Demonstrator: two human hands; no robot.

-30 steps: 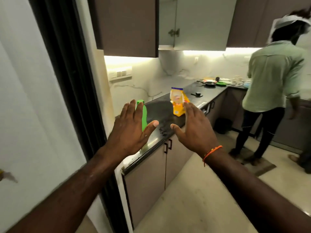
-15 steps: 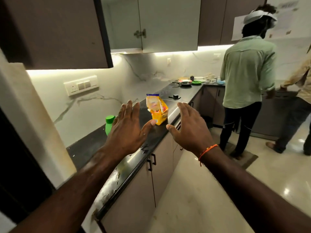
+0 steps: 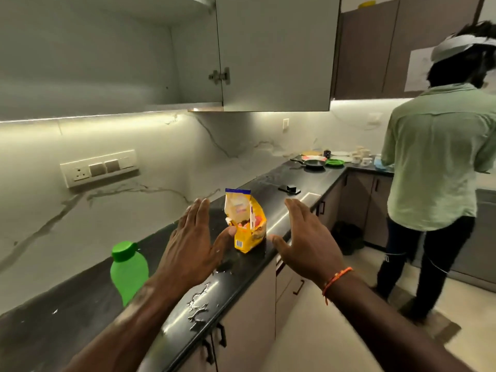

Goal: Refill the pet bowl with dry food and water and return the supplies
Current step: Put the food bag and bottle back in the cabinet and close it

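Left hand: raised over the black glossy stone worktop, fingers straight and spread, palm down, holding nothing; thumb tip near the bag's lower left side, whether touching cannot be told.
Right hand: likewise flat and empty, fingers straight, orange thread band at the wrist; off the bag's right side, apart from it.
Green plastic water bottle with green screw cap: upright on the worktop, left of the bag and nearer the camera, partly hidden behind the left forearm.
Yellow foil pet-food bag with blue-edged torn top: standing on the worktop close to its front edge, long axis upright and leaning slightly left, mouth open.
Key relation: bag just ahead of both hands and between them; left thumb nearer than the right.
Likely step: closing both palms on the bag's sides, probably to lift it; open top calls for keeping it upright, or kibble may spill.
Pet bowl: not seen.
Beyond the bag: small dark object, then frying pan and green plate at the far corner.
Right of the bag, farther: person in a pale green shirt, back turned.
Above the bag: wall cabinet with open door.
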